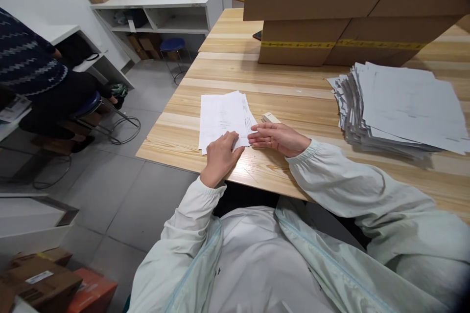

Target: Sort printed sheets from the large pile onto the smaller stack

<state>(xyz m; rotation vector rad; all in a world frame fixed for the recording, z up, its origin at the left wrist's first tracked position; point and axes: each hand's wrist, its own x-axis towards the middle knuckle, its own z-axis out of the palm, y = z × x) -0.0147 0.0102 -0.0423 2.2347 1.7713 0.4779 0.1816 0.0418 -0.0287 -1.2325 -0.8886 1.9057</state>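
Note:
A small pile of white printed sheets [220, 115] lies near the front edge of the wooden table [293, 102]. My left hand [220, 156] presses on the pile's near corner, fingers curled on the paper. Beside it, my right hand [278, 137] lies flat with fingers stretched toward the pile's right edge, fingertips touching the sheets. A small pale block [270, 117] sits just behind my right hand. To the right rests a tall, fanned stack of white sheets [400, 107].
Large cardboard boxes [341, 10] stand at the back of the table. A person in a dark patterned sweater [29, 63] sits on a stool at left. White shelving [165, 10] lines the wall, and boxes [44, 283] lie on the grey floor.

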